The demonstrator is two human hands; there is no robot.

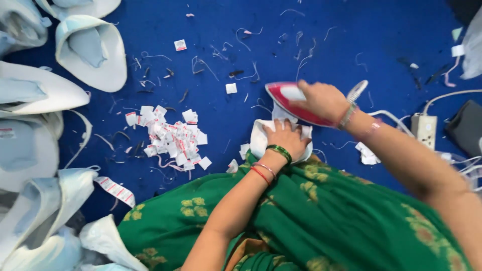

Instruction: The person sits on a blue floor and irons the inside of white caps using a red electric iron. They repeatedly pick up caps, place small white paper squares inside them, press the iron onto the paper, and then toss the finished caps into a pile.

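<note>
On the blue floor covering (311,30), directly ahead of the seated person's green patterned lap, lies a small white fabric piece (257,140). Left hand (285,138) rests flat on top of it, fingers (281,126) spread and pressing down, pinning the fabric in place. Right hand (324,100) is wrapped around the handle of a red and white iron (288,100), fingers closed on it; the iron sits just beyond the left hand, its soleplate over the far edge of the fabric

Key relation: the iron's long axis runs roughly left to right across the view, tip pointing toward the person's left, and it lies immediately past the left fingertips, touching or nearly so. Right hand is the one on the iron; left hand is the nearer to the fabric, covering most of it

Iron's cable runs off right toward a white power strip (425,129). To the left, well apart: a heap of small white labels (173,138), scattered thread scraps, and stacked pale blue and white fabric cups (90,50) along the left edge
</note>
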